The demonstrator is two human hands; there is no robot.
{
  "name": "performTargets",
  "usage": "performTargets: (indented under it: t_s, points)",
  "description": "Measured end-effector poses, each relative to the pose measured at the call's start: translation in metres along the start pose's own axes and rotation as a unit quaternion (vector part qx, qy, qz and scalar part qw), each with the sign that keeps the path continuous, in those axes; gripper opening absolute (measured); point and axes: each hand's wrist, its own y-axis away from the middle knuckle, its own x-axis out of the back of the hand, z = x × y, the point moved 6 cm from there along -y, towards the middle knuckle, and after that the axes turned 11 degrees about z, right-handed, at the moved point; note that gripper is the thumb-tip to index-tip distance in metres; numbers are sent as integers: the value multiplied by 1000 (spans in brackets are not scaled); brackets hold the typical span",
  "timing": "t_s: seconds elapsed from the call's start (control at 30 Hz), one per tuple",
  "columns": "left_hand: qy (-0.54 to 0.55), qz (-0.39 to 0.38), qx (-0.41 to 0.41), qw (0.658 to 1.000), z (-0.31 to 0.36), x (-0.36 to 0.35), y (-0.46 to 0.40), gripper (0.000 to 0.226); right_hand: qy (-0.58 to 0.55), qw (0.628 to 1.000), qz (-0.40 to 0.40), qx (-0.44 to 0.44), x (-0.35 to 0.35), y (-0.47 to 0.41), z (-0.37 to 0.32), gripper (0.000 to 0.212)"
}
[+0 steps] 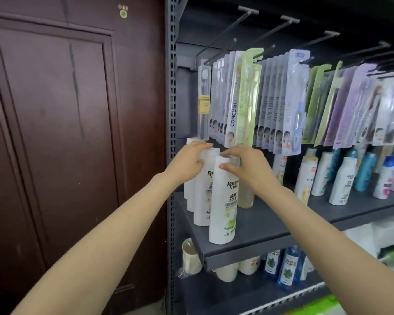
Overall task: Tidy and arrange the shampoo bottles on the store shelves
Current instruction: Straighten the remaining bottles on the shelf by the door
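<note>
A dark brown wooden door (55, 133) with recessed panels is seen on the left; vertical scratches are visible on its surface, and a small round green sticker (123, 13) is fixed near its top. Just beside the door, a grey perforated steel upright (171, 110) of the shelving unit is mounted. Grey metal shelves (271, 223) and hanging pegs (243, 17) are carried by the unit. The scene is lit evenly by soft light.

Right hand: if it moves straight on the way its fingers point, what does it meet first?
The right hand points left across the front white bottle's cap; going on, it would probably meet the left hand, on the bottle behind. Depth is unclear.
</note>
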Motion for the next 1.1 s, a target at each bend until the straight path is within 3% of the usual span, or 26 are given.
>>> performTargets:
  t_s: [0.33,0.57,0.67,0.83,0.93,1.1]
  points:
    - [125,13,76,989,0,-16,12,52,-2,1000,23,-21,0,5,0,33]
    - [144,113,135,974,-6,-2,34,51,-1,1000,28,-13,-2,9,0,34]
    - [141,157,149,966,-8,12,49,51,17,1000,22,1,-2,12,-4,37]
    - [132,161,126,970,-4,38,64,50,26,995,58,74,1,22,-31,39]
    - [148,172,111,968,-8,67,71,47,-52,996,23,64,-12,26,-58,45]
    - [177,152,95,968,-28,107,76,48,-164,982,-80,-42,-56,39,-94,64]
